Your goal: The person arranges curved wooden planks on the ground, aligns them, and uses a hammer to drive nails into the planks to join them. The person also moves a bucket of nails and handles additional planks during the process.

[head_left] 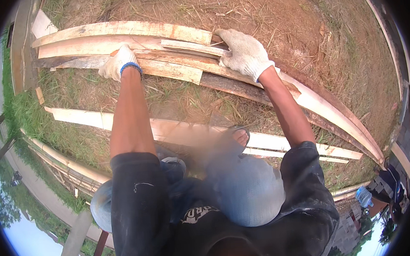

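Both hands wear white knit gloves. Below them, long rough-sawn wooden planks lie in an overlapping row on the ground, some with dark bark edges. My left hand is closed over a plank in the middle of this row; its fingertips are partly hidden. Further right, my right hand is closed at the end of a short narrow wooden strip, which lies over the other planks. A broad pale plank runs along the far side of the row, ending near my right thumb.
Pale boards lie on the ground nearer to me, beside my sandalled foot. Grass and bare soil surround the wood. More long timber lies at the left. A clear blue plastic bottle stands at the lower right.
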`<state>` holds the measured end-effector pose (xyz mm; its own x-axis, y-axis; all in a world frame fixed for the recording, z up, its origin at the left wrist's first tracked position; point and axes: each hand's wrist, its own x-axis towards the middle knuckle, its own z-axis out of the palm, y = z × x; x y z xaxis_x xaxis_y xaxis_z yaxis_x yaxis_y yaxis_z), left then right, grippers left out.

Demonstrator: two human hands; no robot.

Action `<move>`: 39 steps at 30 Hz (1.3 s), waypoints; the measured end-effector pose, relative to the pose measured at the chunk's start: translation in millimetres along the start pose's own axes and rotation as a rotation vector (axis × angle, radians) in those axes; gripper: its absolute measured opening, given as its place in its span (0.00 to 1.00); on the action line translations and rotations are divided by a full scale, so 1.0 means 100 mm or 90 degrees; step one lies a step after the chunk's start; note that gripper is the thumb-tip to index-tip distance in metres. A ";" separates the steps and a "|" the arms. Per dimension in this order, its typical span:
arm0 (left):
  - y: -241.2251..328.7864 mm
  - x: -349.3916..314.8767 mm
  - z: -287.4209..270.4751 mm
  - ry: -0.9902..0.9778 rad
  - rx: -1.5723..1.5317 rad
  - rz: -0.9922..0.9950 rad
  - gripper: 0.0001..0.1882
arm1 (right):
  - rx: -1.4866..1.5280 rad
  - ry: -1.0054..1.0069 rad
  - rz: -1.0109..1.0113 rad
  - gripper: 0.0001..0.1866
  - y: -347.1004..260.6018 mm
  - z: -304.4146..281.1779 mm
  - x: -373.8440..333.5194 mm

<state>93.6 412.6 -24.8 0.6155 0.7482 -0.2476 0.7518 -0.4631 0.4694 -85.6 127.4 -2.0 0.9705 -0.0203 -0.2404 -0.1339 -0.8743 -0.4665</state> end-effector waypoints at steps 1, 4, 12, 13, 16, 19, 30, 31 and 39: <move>0.01 0.00 -0.02 -0.004 0.005 -0.014 0.57 | 0.012 0.001 0.001 0.42 0.05 -0.07 -0.07; -0.02 -0.02 -0.08 0.008 -0.036 -0.005 0.52 | 0.044 0.016 0.013 0.45 0.25 -0.37 -0.39; -0.04 0.00 -0.03 -0.006 -0.108 0.002 0.39 | -0.104 -0.119 0.179 0.27 0.26 -0.39 -0.49; -0.05 0.01 -0.03 -0.008 -0.104 0.014 0.39 | -0.107 -0.121 0.194 0.25 0.21 -0.40 -0.46; -0.06 0.00 0.00 -0.030 -0.101 0.014 0.44 | -0.143 -0.098 0.169 0.24 0.23 -0.40 -0.51; -0.07 -0.06 -0.11 -0.035 -0.112 0.001 0.47 | -0.160 -0.072 0.175 0.25 0.13 -0.39 -0.58; -0.62 -0.10 -0.34 -0.125 -0.387 -0.055 0.42 | -0.130 0.009 0.218 0.37 -0.23 -0.19 -1.09; -0.72 -0.05 -0.37 -0.107 -0.398 -0.046 0.42 | -0.133 0.023 0.204 0.37 -0.25 -0.06 -1.14; -0.83 0.06 -0.54 -0.056 -0.325 -0.031 0.42 | -0.100 -0.014 0.206 0.37 -0.40 0.01 -1.12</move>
<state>22.0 480.9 -19.1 0.6170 0.7103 -0.3389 0.5819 -0.1219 0.8041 -189.2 165.0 42.7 0.8780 -0.2999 -0.3731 -0.3998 -0.8881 -0.2268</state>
